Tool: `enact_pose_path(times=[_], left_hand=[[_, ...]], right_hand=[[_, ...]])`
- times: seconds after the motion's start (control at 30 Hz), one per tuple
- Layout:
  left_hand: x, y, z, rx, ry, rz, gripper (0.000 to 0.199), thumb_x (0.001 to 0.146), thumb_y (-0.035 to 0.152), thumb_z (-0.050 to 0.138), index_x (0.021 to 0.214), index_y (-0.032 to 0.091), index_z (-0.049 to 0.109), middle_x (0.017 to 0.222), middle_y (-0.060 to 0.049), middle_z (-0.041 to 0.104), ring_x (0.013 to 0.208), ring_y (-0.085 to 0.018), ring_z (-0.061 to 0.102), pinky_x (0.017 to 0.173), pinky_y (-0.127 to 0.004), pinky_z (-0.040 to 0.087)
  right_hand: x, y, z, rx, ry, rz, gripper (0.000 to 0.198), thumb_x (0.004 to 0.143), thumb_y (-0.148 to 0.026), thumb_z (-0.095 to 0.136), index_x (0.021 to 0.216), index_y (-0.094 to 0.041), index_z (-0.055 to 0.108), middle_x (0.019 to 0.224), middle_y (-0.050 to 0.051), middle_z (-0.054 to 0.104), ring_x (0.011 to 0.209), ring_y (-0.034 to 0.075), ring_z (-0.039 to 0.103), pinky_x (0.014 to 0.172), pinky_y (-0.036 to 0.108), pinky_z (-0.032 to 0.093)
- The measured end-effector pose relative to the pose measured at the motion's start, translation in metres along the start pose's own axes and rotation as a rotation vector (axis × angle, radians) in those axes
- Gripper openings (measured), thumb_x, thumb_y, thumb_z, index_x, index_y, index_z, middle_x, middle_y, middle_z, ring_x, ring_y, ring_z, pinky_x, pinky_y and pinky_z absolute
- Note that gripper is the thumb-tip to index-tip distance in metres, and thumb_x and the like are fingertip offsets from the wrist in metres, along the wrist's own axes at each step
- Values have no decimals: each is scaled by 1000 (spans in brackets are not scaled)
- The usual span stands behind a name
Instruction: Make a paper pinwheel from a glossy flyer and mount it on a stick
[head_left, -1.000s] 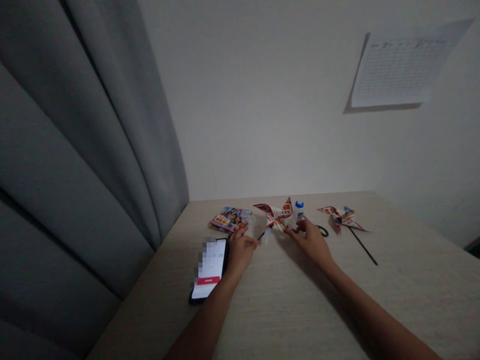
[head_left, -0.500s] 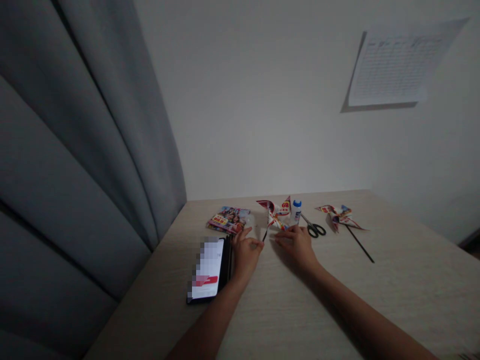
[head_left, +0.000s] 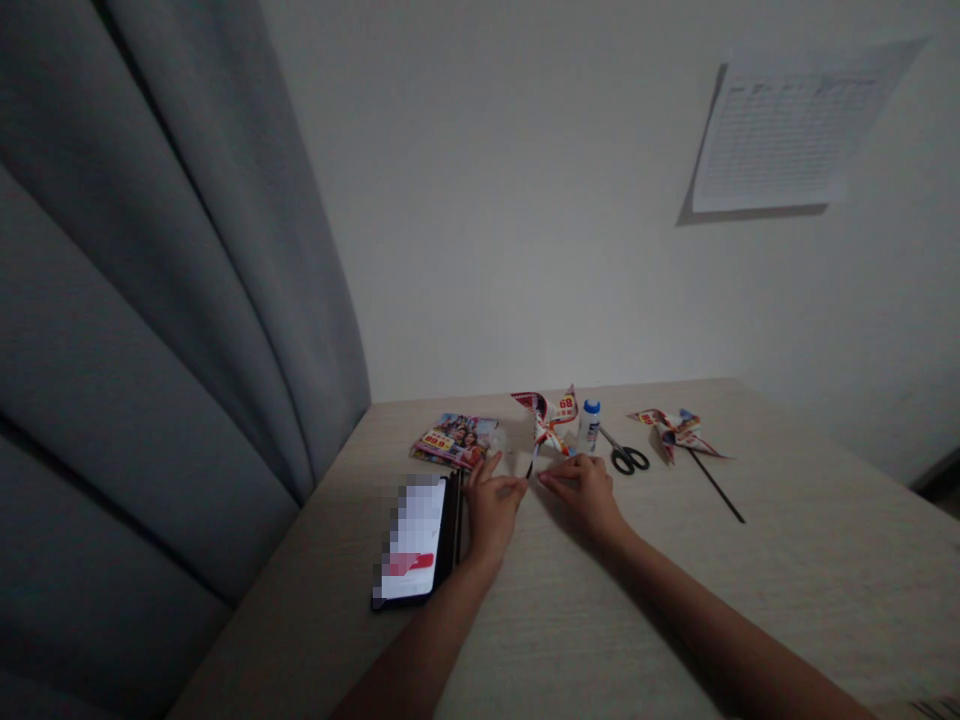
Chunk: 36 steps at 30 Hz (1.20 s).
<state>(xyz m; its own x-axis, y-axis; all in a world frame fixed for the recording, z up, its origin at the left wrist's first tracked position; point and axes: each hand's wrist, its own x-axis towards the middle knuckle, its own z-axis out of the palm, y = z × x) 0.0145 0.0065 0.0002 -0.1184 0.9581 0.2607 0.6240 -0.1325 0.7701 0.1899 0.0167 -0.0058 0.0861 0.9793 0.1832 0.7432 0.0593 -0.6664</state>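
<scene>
- The phone (head_left: 412,545) lay on the counter (head_left: 600,650) just left of the left hand (head_left: 491,505), its screen lit.
- The left hand's thumb and forefinger were pinched tight on the dark stick (head_left: 530,469), with its other fingers spread out to the left.
- The right hand (head_left: 585,490) was close by, its fingers drawn nearly together just below the pinwheel's lower blade; whether they had hold of anything could not be told.
- The pinwheel (head_left: 555,412) was just beyond both hands, between the leaflets and the bottle. Its long axis ran along the stick, away from the person and slightly to the right, head towards the wall, with the blades fanned around the middle.
- It looked very light: paper blades soft and easily creased, the stick thin, stiffer and likely to roll in the fingers. The stick below the head seemed the safest hold; squeezing the blades would risk bending them.
- The leaflets (head_left: 454,440) lay stacked beyond the phone.
- The scissors (head_left: 630,458) and the upright bottle (head_left: 590,428) were beyond the right hand.
- The second pinwheel (head_left: 679,432) lay farther right, its stick pointing back towards the person.
- The wall (head_left: 525,220) stood behind.
</scene>
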Motion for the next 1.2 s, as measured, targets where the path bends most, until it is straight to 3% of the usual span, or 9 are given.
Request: enact_pose_path(times=[0.57,0.77,0.9,1.03,1.2], left_hand=[[-6,4,9,35,-27,43,13,77,14,80,76,27,83,145,-3,62,144,-33,41,120,-55,29],[-1,2,-1,73,19,94,18,79,13,78,87,27,83,148,-6,58,147,-32,36,121,-55,26],[5,-1,-11,112,95,110,18,79,11,75,87,26,82,145,-7,59,142,-32,42,120,-58,27],[12,-8,-15,133,169,140,19,79,11,74,88,27,81,139,-7,63,138,-31,47,119,-55,31],[15,-13,-16,142,181,119,18,80,11,73,89,25,81,145,-9,58,139,-32,46,118,-56,31]], right_hand=[[1,-13,2,180,52,112,11,74,-36,77,77,-25,79,99,8,75,116,35,58,102,49,40],[5,-11,-5,182,63,137,10,70,-31,78,75,-22,75,98,9,75,117,36,57,101,48,41],[6,-9,-8,120,54,117,10,67,-29,79,73,-23,73,95,7,75,116,36,57,99,47,41],[6,-10,-9,43,-9,89,7,71,-28,76,76,-24,74,99,6,75,117,34,55,99,48,38],[5,-13,-14,-72,-98,-30,11,83,-31,68,85,-28,78,112,6,70,121,34,49,97,48,35]])
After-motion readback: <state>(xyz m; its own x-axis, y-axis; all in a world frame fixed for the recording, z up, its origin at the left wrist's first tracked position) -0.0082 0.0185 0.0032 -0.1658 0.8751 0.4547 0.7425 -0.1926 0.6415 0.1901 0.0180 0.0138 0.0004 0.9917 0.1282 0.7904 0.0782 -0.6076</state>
